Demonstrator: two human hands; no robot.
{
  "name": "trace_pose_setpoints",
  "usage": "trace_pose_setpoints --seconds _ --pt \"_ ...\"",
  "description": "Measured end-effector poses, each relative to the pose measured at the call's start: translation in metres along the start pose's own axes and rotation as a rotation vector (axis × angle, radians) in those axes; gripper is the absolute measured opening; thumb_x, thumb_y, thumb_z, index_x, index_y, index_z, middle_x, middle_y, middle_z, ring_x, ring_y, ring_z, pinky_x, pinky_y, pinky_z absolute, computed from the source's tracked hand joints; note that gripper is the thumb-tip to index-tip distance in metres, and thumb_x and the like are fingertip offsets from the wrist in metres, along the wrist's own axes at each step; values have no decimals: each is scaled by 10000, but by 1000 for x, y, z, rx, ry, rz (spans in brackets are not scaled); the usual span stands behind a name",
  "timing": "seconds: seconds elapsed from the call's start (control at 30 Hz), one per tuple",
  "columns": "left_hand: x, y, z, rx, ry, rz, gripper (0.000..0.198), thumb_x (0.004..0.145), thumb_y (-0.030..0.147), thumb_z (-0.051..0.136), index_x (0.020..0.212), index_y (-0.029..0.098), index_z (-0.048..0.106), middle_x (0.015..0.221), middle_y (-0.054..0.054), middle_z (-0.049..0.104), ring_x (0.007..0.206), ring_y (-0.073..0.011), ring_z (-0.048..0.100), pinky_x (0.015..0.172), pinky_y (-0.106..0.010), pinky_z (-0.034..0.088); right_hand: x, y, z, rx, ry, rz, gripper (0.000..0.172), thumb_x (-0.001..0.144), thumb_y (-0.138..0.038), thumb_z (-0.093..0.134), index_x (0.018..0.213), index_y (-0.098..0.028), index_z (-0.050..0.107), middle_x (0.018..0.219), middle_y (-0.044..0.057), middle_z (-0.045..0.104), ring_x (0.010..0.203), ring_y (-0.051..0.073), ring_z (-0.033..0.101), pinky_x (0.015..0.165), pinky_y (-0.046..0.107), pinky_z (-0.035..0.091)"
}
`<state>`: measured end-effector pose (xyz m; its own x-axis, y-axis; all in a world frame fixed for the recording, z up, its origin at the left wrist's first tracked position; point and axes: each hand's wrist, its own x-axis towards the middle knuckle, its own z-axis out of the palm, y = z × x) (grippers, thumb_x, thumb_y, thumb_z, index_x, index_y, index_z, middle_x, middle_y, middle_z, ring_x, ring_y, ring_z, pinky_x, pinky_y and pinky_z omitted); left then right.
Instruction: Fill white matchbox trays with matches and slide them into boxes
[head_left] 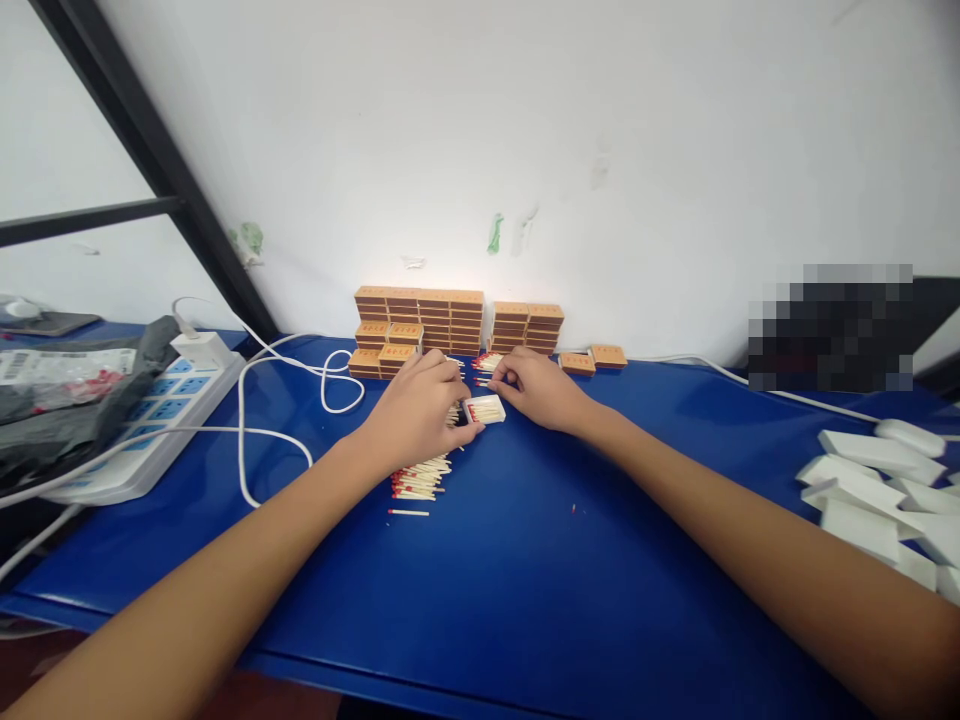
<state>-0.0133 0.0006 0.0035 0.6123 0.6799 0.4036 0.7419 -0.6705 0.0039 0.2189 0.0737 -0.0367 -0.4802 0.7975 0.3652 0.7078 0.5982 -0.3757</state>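
Though partly covered by the left hand (pixel 420 410), plainly a heap: loose matches (pixel 420 478), red tips pointing left, lying on the blue table (pixel 525 560) just under the wrist, with one single match (pixel 409 512) apart on the near side. Left hand curled, thumb and bent fingers closed on the left end of a small white tray (pixel 486 408); fingertips hidden behind the knuckles. Right hand (pixel 540 388) bent over, fingers tucked toward a few more matches just beyond the tray; hold on anything impossible to tell. Tray between both hands, mid-table, filled with matches, red heads to the left. Behind, against the wall, stacks of orange matchboxes (pixel 420 318), red print on them too small to read. At the right edge, a pile of white boxes (pixel 874 490), cut off by the frame, contents not visible. At left, a power strip (pixel 150 425) with a white cable (pixel 277 430), and a grey bag (pixel 75 390) bearing a label too blurred to read.
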Motion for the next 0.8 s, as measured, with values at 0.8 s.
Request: trace_pose_setpoints --seconds 0.8 --pt "2 1 -1 32 5 -7 269 902 430 794 951 165 807 920 -94 685 985 -291 578 956 -479 487 1 -34 -44 62 -317 -101 89 967 -148 675 902 -190 717 849 24 660 745 163 558 668 285 370"
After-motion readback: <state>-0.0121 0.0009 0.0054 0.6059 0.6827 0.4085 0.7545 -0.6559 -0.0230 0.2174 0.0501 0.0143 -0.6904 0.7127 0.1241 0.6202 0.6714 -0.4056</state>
